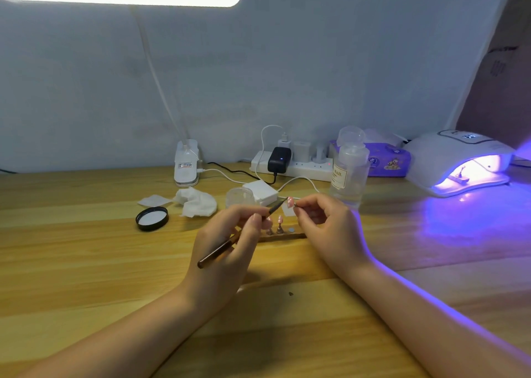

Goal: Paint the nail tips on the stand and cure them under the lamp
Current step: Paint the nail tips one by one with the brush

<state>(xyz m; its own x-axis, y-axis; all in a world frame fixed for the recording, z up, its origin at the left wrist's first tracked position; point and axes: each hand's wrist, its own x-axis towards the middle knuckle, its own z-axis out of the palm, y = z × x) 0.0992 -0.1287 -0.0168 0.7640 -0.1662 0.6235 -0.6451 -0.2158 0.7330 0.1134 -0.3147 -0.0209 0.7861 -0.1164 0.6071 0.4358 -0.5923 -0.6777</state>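
Over the desk, the left hand has a clenched grip on a brush, its tip at a nail tip pinched up by the right hand, likely for steadier painting. Behind, two tips wait on the stand. Farther off, a clear bottle holds liquid; the lit lamp holds one piece.

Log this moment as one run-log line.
left hand: holds brush | right hand: pinches nail tip | brush tip at nail tip | stand: two tips on it | lamp: lit
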